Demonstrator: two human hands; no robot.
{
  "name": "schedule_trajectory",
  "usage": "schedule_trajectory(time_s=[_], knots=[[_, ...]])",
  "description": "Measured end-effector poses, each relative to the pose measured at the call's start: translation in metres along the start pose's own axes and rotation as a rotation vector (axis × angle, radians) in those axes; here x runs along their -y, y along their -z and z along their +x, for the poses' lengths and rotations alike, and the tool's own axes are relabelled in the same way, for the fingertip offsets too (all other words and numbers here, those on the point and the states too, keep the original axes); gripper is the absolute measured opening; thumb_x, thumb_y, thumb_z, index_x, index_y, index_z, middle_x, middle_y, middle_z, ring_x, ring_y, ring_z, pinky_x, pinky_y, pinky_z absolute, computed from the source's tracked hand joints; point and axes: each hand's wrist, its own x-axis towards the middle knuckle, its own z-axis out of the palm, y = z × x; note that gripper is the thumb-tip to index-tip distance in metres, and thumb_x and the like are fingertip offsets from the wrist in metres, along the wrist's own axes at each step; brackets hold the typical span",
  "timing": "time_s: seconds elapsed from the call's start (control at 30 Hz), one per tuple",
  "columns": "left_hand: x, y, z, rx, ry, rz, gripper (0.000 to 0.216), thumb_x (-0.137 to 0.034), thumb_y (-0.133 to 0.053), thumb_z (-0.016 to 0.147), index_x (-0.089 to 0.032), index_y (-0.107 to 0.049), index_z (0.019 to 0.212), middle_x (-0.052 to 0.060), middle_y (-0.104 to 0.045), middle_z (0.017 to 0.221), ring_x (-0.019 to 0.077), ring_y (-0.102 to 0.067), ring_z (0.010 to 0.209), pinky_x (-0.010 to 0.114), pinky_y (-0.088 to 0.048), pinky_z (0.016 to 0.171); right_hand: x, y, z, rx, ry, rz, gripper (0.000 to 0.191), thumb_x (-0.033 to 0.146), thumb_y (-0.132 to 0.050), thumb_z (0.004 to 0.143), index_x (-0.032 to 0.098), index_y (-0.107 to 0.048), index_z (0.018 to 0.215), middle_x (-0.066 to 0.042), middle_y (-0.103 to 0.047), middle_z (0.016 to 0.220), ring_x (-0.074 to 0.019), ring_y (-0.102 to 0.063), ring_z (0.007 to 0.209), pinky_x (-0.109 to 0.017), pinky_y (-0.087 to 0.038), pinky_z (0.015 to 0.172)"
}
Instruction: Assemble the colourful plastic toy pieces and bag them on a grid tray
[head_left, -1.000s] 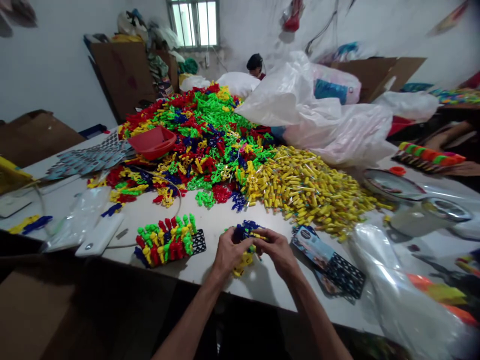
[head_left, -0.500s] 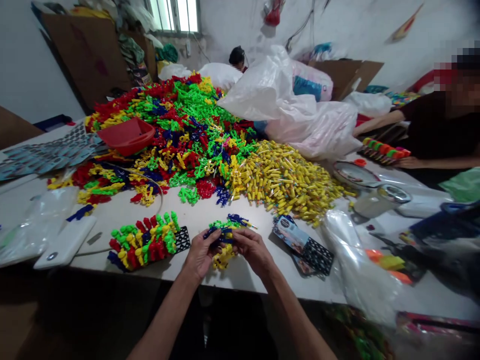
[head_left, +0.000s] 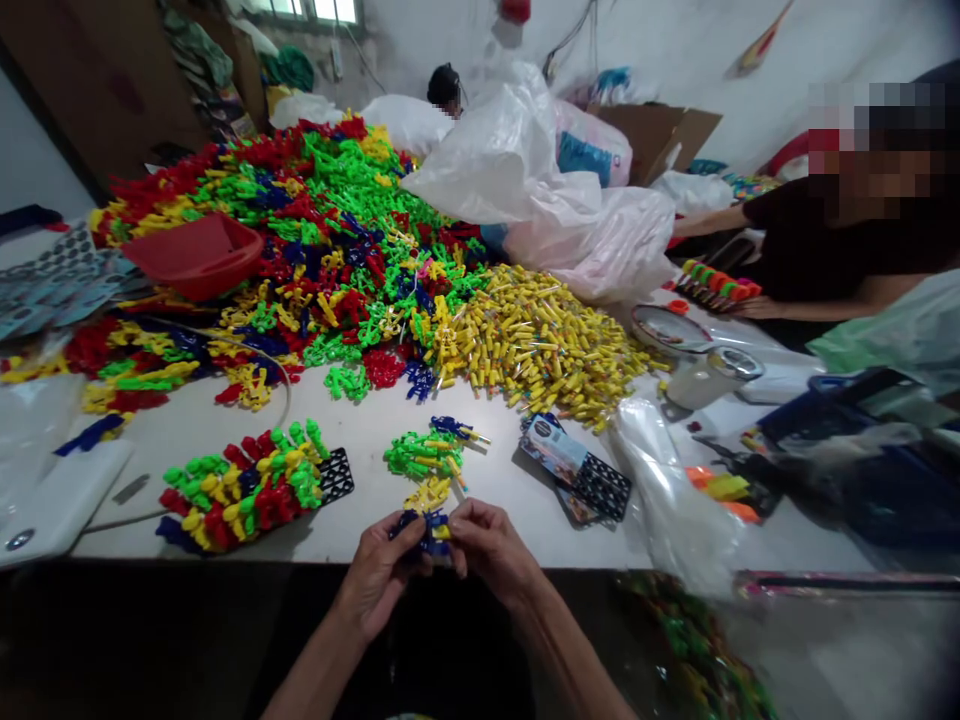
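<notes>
My left hand (head_left: 375,575) is closed around a blue plastic toy figure (head_left: 427,543) at the table's front edge. My right hand (head_left: 491,550) pinches a small yellow tube (head_left: 442,532) against that figure; the fingers partly cover both. Just beyond my hands lie yellow figures (head_left: 426,493), then green figures (head_left: 416,452) with yellow tubes among them. A blue figure (head_left: 450,428) with a clear-tipped tube lies behind these. To the left, rows of coloured figures (head_left: 247,490) stand on a black perforated card (head_left: 337,475).
A large heap of figures (head_left: 322,210) bears a red scoop (head_left: 195,255). Right of it spreads a pile of yellow tubes (head_left: 540,340). Printed cards (head_left: 555,447), clear plastic bags (head_left: 667,500) and a white jar (head_left: 712,375) lie rightward. A co-worker (head_left: 832,240) handles another filled card.
Both hands have come nearer to me with the blue figure, down to the table's front edge. The green and yellow figures they covered now show. The whole view has shifted.
</notes>
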Motion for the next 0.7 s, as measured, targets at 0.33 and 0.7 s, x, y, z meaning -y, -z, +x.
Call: schedule_trajectory(time_s=[0.33,0.7], knots=[[-0.026,0.003,0.004,-0.168,-0.262,0.298,0.033,-0.037,-0.074,0.062,-0.010,-0.062,0.078,0.001,-0.064,0.058,0.0096,-0.057,0.048,0.018,-0.047,0.047,0.012,-0.007,0.017,-0.103,0.165,-0.485,0.027,0.039,-0.067,0.071,0.016,-0.059,0.084,0.001,-0.061,0.068,-0.0108,-0.054,0.050,-0.024,-0.042,0.050],[-0.064,0.003,-0.022,-0.436,-0.792,0.867,0.038,-0.032,-0.072,0.065,-0.021,-0.066,0.101,0.002,-0.068,0.076,0.0140,-0.062,0.060,0.021,-0.048,0.060,0.002,-0.044,0.034,-0.169,0.572,-1.412,0.012,0.013,-0.048,0.075,0.019,-0.059,0.076,-0.006,-0.060,0.075,-0.0164,-0.052,0.066,-0.026,-0.035,0.060]])
